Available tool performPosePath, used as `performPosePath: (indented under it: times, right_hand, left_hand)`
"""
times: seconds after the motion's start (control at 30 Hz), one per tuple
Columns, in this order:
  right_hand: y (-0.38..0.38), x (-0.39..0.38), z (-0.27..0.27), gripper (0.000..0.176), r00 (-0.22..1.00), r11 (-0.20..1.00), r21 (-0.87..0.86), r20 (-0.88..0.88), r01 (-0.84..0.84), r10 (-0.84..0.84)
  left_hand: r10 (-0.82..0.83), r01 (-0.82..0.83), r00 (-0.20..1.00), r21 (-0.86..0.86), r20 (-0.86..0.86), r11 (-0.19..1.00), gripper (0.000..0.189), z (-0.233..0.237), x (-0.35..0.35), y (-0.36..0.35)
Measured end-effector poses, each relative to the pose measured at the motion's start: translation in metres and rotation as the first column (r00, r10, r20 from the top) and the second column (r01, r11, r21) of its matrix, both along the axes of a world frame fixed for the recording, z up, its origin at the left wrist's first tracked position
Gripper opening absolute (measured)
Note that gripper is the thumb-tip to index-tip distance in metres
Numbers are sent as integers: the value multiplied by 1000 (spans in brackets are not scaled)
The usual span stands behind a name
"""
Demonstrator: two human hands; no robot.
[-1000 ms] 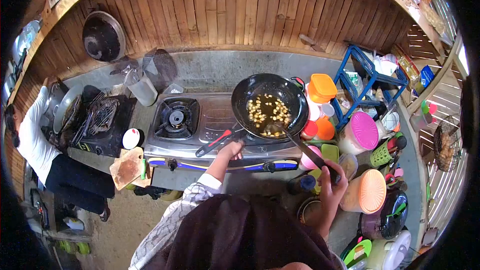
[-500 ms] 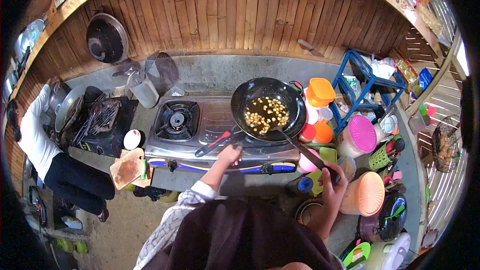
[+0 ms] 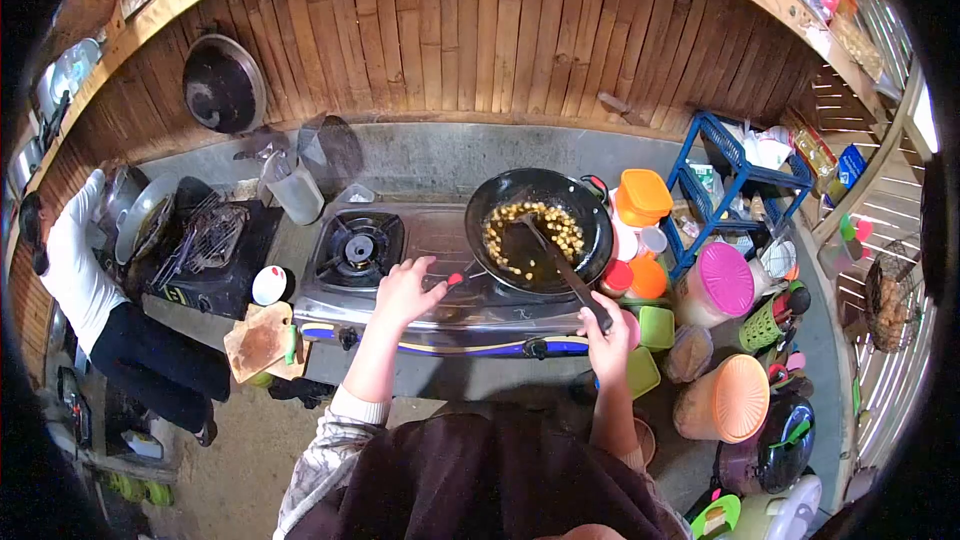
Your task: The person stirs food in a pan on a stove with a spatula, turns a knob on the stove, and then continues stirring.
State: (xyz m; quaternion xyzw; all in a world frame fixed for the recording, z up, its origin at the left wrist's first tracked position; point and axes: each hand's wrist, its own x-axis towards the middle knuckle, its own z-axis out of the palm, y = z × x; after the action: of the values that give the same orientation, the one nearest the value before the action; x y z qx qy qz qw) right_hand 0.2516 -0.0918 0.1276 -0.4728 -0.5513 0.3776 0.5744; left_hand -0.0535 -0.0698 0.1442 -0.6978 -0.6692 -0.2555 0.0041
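Note:
A black wok [image 3: 484, 205] sits on the right side of the gas stove [image 3: 440, 227], with small golden-brown pieces [image 3: 563, 230] frying in oil. My left hand [image 3: 403, 293] is over the wok's handle, fingers apart and thumb beside its red part [image 3: 455, 279]; most of the handle is hidden under the hand. My right hand [image 3: 604, 342] is closed on the dark handle of a spatula [image 3: 568, 275], whose blade dips into the middle of the wok among the pieces.
The left burner [image 3: 358, 249] has no pot. Beyond it stand a white jug [image 3: 295, 195] and a cutting board [image 3: 262, 342]. Tubs, including an orange container [image 3: 643, 196] and a pink-lidded jar [image 3: 724, 279], crowd the right. A person [image 3: 85, 275] leans at the far left.
My left hand has moved up and left onto the wok's handle, opening its fingers. My right hand has moved left and the spatula further into the wok, pushing the pieces toward the far side.

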Motion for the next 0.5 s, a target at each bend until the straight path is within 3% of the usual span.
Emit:
performPosePath:
  times: [0.03, 0.07, 0.13, 0.17, 0.2, 0.27, 0.37, 0.5]
  right_hand:
    - [3, -4, -2, 28, 1000, 999, -34, -11, 5, -5]
    - [7, -7, -5, 28, 1000, 998, -69, -20, 9, -10]
    - [14, -11, -14, 30, 999, 999, -38, -29, 22, -23]
    - [16, -12, -17, 31, 998, 999, -40, -59, 35, -37]
    - [17, -13, -19, 32, 995, 998, -45, -89, 46, -50]
    - [20, -10, -24, 34, 994, 997, -56, -94, 51, -56]
    - [18, -7, -15, 33, 990, 994, -57, -99, 91, -97]
    - [10, 5, -13, 30, 987, 988, -3, -50, 155, -155]
  left_hand:
    - [-29, 23, 998, -117, -47, 993, 54, -2, -2, 4]
    - [-30, 25, 998, -117, -47, 993, 54, -4, -3, 7]
    - [-91, 162, 973, -346, 213, 924, 56, -7, -4, 16]
    - [-91, 167, 976, -415, 196, 894, 58, -8, -4, 20]
    - [-87, 165, 976, -416, 200, 894, 58, -9, -2, 21]
    - [-113, 118, 993, -478, 41, 870, 55, -11, 1, 24]
    - [-80, 73, 997, -592, 14, 802, 46, -17, 3, 30]
    - [-100, 115, 993, -595, 59, 795, 38, -26, 0, 34]
